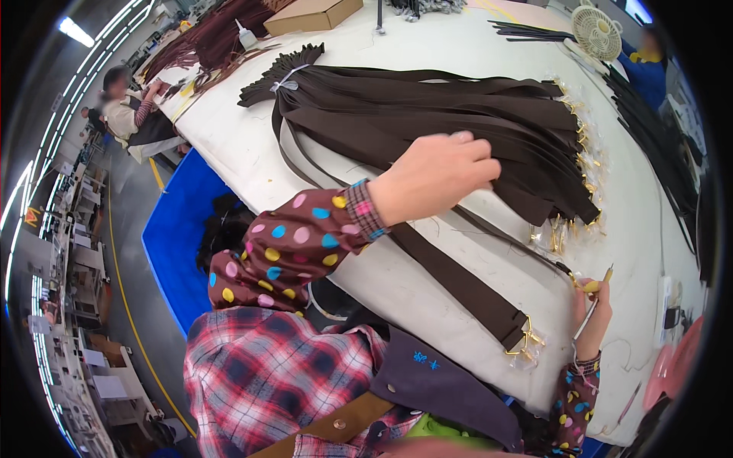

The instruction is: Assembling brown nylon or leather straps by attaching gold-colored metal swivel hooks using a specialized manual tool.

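Observation:
Over a bundle of dark brown straps (427, 107), my left hand (443, 175) hovers or rests lightly with its fingers loosely bent and apart; its thumb is hidden. At the right, my right hand (592, 309) is closed on the gold-fitted end of a narrow dark strap (508, 243). A thin pale pointed tool (586, 318) also shows in its fingers. Between my hands and me lies a wide brown strap (458, 286) with a gold clasp (525, 336) in clear plastic. A whitish tie (286, 82) binds the bundle's far-left end.
A blue bin (179, 221) stands against the left side of the white table (351, 294). Far back are a cardboard box (313, 14), a small white bottle (246, 36) and a fan (596, 33). More black straps (657, 145) lie at the right. Two people sit across the table.

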Demonstrator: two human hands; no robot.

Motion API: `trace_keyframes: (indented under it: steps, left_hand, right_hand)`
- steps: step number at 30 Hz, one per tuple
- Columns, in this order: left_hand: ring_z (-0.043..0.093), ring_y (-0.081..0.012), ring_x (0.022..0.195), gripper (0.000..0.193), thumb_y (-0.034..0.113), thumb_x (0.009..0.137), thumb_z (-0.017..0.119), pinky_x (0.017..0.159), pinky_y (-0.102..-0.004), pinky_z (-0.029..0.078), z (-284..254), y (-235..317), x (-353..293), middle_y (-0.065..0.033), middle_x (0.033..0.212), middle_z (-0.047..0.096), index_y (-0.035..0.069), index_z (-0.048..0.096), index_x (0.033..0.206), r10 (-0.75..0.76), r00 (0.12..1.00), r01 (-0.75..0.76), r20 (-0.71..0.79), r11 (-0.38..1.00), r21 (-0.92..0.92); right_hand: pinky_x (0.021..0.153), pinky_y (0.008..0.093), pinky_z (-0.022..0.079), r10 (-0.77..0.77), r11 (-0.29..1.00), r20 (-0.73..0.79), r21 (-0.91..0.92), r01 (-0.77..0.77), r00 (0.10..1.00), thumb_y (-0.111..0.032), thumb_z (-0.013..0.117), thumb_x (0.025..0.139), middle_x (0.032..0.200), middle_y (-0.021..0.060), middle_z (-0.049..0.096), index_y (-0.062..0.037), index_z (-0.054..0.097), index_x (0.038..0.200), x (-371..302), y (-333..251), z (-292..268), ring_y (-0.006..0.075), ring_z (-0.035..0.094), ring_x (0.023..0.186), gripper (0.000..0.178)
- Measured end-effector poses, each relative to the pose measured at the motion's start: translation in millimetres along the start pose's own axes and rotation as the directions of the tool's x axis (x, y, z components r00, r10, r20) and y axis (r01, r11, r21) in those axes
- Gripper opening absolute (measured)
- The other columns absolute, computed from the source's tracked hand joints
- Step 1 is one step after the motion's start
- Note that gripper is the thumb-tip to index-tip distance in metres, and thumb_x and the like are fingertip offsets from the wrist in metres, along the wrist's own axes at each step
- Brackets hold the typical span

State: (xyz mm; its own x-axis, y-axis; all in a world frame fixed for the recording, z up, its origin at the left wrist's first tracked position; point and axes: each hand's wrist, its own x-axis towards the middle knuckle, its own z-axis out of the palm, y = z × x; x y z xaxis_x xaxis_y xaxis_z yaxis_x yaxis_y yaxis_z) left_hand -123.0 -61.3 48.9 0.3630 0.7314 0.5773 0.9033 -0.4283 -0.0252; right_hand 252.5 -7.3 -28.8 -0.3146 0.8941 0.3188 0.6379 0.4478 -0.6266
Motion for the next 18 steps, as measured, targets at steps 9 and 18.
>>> trace_keyframes:
  steps: [9, 18]
  left_hand:
    - [0.060, -0.0189, 0.083, 0.015, 0.028, 0.087, 0.063, 0.076, -0.0344, 0.043, 64, -61, 32, -0.0006, 0.083, 0.057, 0.014, 0.060, 0.091, 0.013, 0.999, -0.015, 0.043, 0.999, 0.047]
    - [0.061, -0.0233, 0.074, 0.018, 0.027, 0.089, 0.061, 0.064, -0.0338, 0.049, -4, -35, 48, -0.0039, 0.082, 0.058, 0.009, 0.057, 0.089, -0.027, 0.994, 0.028, -0.104, 1.000, 0.006]
  right_hand:
    - [0.081, 0.0278, 0.043, -0.045, 0.971, -0.094, 0.230, 0.066, 0.995, 0.002, 0.061, 0.087, 0.095, 0.0095, 0.062, -0.0031, 0.047, 0.086, -3, -20, -24, 0.0148, 0.055, 0.082, 0.015]
    - [0.075, 0.0264, 0.042, -0.049, 0.999, -0.043, -0.002, 0.049, 0.998, 0.004, 0.061, 0.087, 0.085, 0.0072, 0.064, -0.0025, 0.046, 0.086, 13, 0, -2, 0.0135, 0.048, 0.076, 0.016]
